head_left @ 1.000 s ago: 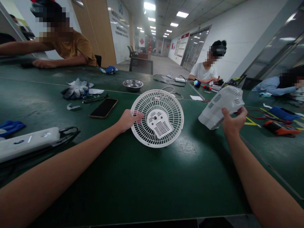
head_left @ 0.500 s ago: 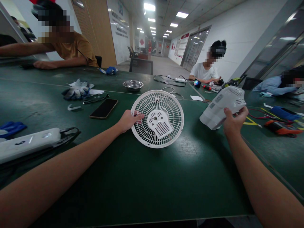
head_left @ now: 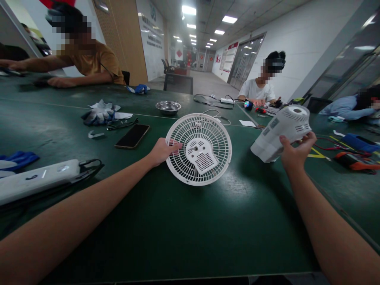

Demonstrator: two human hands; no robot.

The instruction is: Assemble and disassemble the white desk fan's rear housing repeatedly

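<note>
- From my remote view, my left hand [head_left: 162,152] has its fingers closed on the left rim of the round white grille [head_left: 202,152], thumb over the slats.
- The grille is tilted, its slotted hub facing me, in the middle of my view; I cannot tell whether its lower edge touches the table [head_left: 178,229].
- My right hand [head_left: 295,153] has its fingers wrapped around the white housing [head_left: 274,132], which leans with its vented end up, well apart from the grille. Whether its lower end touches the table, I cannot tell.
- Left of the grille lie a dark phone [head_left: 132,136] and a pair of gloves [head_left: 101,112]; a metal bowl [head_left: 168,107] sits just behind it.
- Nearer me on the left is a long white device [head_left: 41,178].
- Right of my right hand I see an orange-and-black tool [head_left: 356,162].
- Across the table are a person in a brown shirt [head_left: 96,63] and a person in a white shirt [head_left: 259,91].
</note>
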